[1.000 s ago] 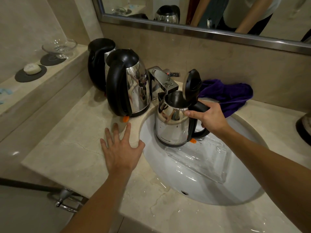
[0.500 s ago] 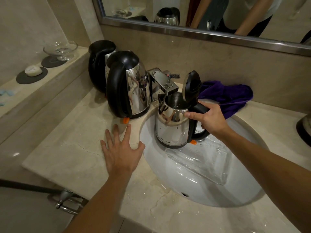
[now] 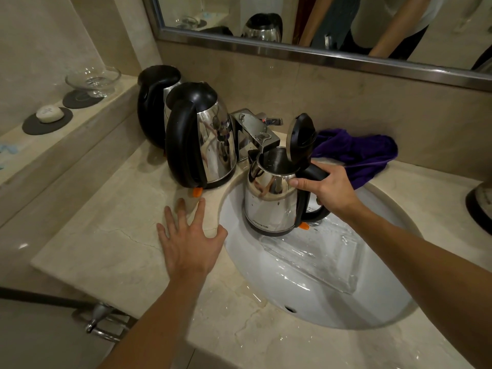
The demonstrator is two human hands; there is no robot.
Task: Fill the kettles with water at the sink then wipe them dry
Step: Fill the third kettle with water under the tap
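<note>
kettle held under the tap, one hand flat on the counter.

left hand [image 3: 190, 242] lies palm down on the counter [image 3: 101, 251] just beside the sink [image 3: 319, 296], fingers straight and spread. right hand [image 3: 328, 187] grips the black handle of the open kettle [image 3: 271, 201], fingers curled round it, index fingertip on the steel rim; the kettle hangs upright over the back of the basin, lid [image 3: 302, 135] flipped up, mouth right below the tap [image 3: 253, 130]. behind the left hand a shut kettle [image 3: 202, 137] stands on the counter, a third kettle [image 3: 154, 102] just behind it. purple cloth [image 3: 356, 153] lies bunched behind the sink. soap [image 3: 49, 114] and glass dish [image 3: 93, 79] sit on the ledge at far left.
</note>
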